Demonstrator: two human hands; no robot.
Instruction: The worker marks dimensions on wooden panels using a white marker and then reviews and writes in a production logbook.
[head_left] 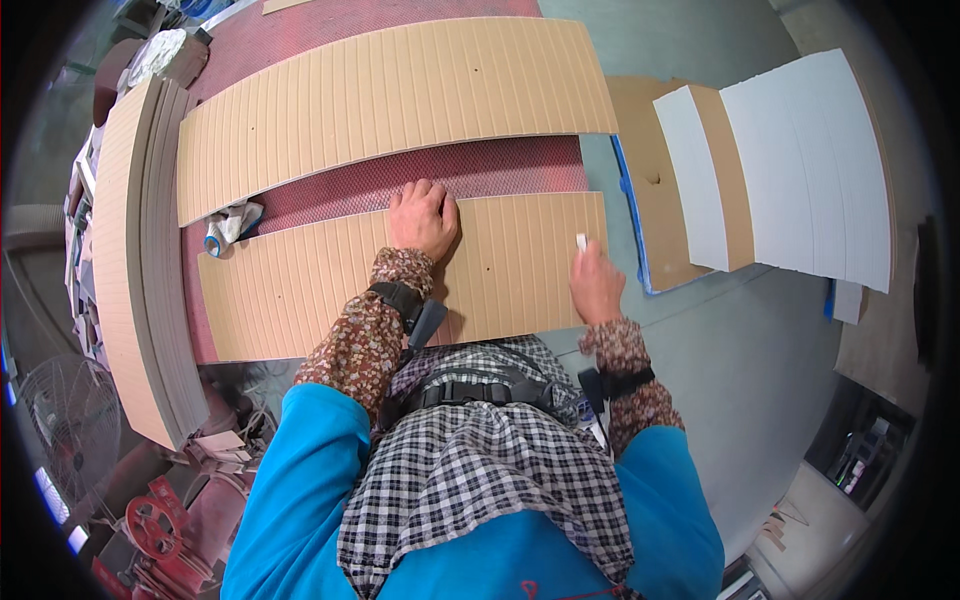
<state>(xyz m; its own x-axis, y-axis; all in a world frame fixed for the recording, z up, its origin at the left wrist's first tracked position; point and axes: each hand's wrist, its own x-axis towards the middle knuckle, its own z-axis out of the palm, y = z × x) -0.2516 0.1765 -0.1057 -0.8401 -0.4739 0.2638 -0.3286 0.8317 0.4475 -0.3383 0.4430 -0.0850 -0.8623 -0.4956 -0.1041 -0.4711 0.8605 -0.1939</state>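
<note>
My left hand (424,217) presses flat on the far edge of a long tan grooved board (300,285) that lies across a red mesh-topped table (480,168). My right hand (595,282) rests near the board's right end, fingers closed on a small white piece (581,241). A second, wider tan grooved board (390,100) lies further back on the same table, apart from the near one.
A thick stack of tan and grey boards (135,260) stands at the left. A roll of tape with a cloth (228,228) lies between the boards. At the right are stacks of white and tan sheets (790,165). A fan (70,410) and red machinery (150,520) sit lower left.
</note>
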